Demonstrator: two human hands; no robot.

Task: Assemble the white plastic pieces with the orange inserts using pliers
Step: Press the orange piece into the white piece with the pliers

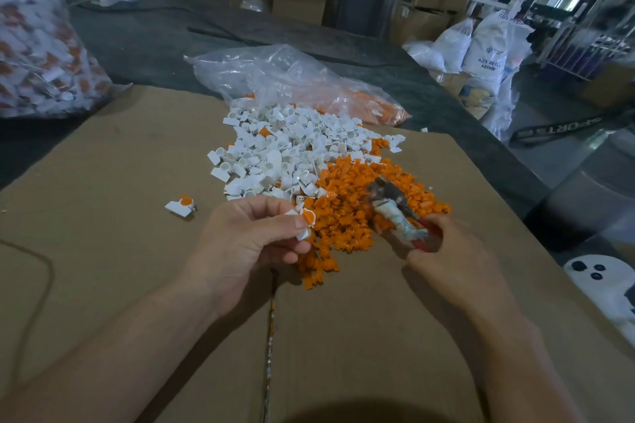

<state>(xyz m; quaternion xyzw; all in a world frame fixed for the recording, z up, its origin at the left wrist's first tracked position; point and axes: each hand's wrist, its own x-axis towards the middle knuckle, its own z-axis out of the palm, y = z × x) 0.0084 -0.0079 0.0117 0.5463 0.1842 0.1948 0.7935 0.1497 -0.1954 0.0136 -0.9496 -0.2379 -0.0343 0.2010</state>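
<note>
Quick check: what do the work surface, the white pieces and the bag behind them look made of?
Work surface: brown cardboard, matte, with a flap seam down the middle.
White pieces: probably moulded plastic, smooth with uniform shapes.
Bag: thin clear plastic film, crinkled and catching light.

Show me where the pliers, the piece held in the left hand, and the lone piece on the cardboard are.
pliers point(399, 220): head view, on the taped middle part.
held piece point(309, 217): head view, on its orange insert.
lone piece point(177, 207): head view, on its white body.
</note>
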